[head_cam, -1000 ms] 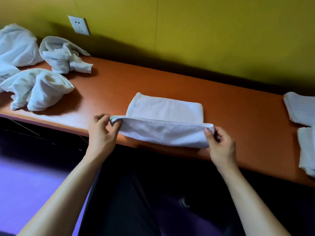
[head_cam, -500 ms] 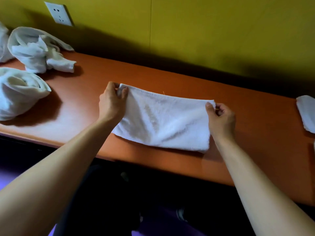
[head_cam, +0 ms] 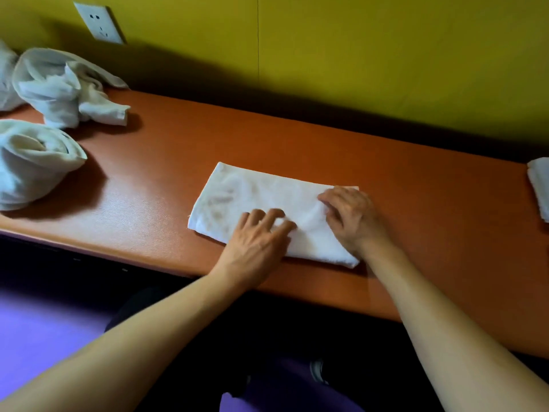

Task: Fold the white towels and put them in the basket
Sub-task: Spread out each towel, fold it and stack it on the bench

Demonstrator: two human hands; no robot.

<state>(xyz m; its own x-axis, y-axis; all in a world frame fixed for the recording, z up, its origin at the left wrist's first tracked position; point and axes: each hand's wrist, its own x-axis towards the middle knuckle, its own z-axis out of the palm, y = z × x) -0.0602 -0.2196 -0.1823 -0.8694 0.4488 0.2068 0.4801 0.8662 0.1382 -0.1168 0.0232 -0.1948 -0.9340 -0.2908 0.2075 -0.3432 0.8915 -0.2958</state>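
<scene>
**Now flattened: a half-folded towel is pressed onto the table**

Seen from a head-worn camera looking down, a white towel (head_cam: pixel 258 203) is laid flat as a long folded rectangle on an orange-brown table (head_cam: pixel 386 173), close to its near edge. Half a second ago its far corners were pinched by both hands as the layer was carried over; that pinch has since been let go, and both hands have been brought down on top of the cloth.

The left hand (head_cam: pixel 261 236) is rested on the near edge of the towel, fingers spread and lightly bent, pressing down. The right hand (head_cam: pixel 350 218) is laid over the right end, fingers spread across the cloth. Nothing is gripped by either hand; slight motion blur is seen at the fingers.

From this, one fold is judged finished and smoothing is under way. A further fold across the length is probably still needed before the towel is stored.

At the left, two crumpled towels are seen: a crumpled towel by the wall (head_cam: pixel 68 87) and a bundled towel nearer the front edge (head_cam: pixel 32 162), both unfolded. Part of another towel (head_cam: pixel 539 185) is cut off at the right edge. A wall socket (head_cam: pixel 99 23) is set in the yellow wall. No basket is shown.
</scene>
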